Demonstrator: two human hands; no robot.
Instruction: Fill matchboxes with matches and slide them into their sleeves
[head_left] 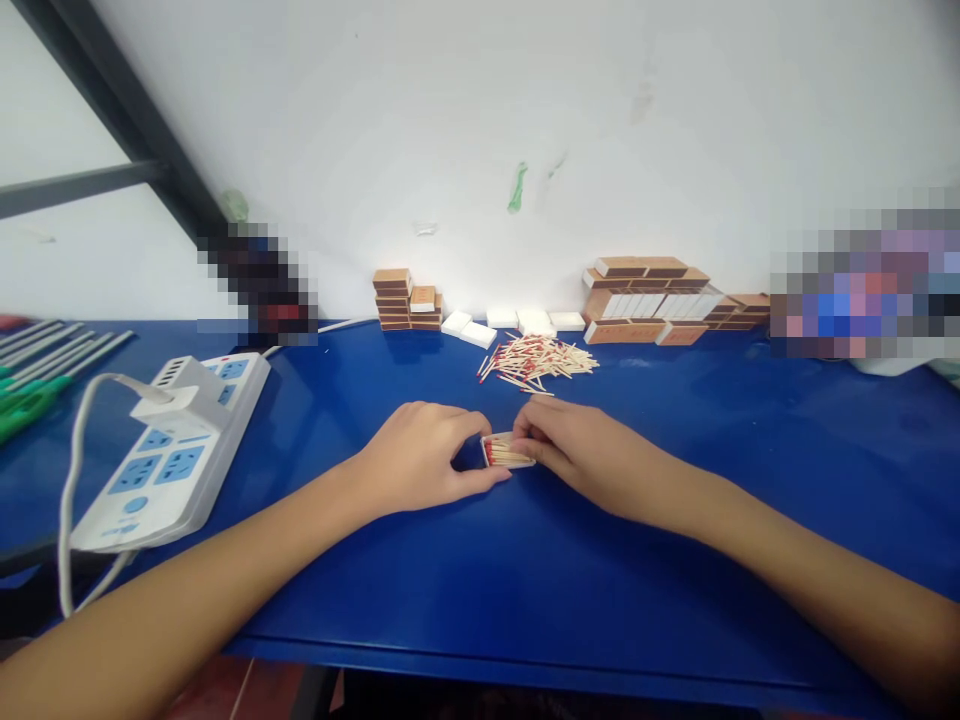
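Bare forearms (225, 580) angled across a blue table (465, 580) toward a small tray (524, 464) of matches (504, 452). At the tray's left end, left hand (420, 455), thumb along the near side and forefinger at the far corner, clamped around it. Between both hands, the tray itself, long axis running left to right, red heads at its left end. At the tray's right end, right hand (600, 455), equally near, thumb and fingertips drawn close over the matchsticks; gripping them or not, impossible to tell. Well left of the tray, green-handled tools (34, 398), then a power strip (178, 465). Beyond the tray, left to right: stacked matchboxes (394, 300), white trays (472, 328), a loose matchstick pile (544, 362), a wider matchbox stack (645, 330). Nothing between tray and fingers.
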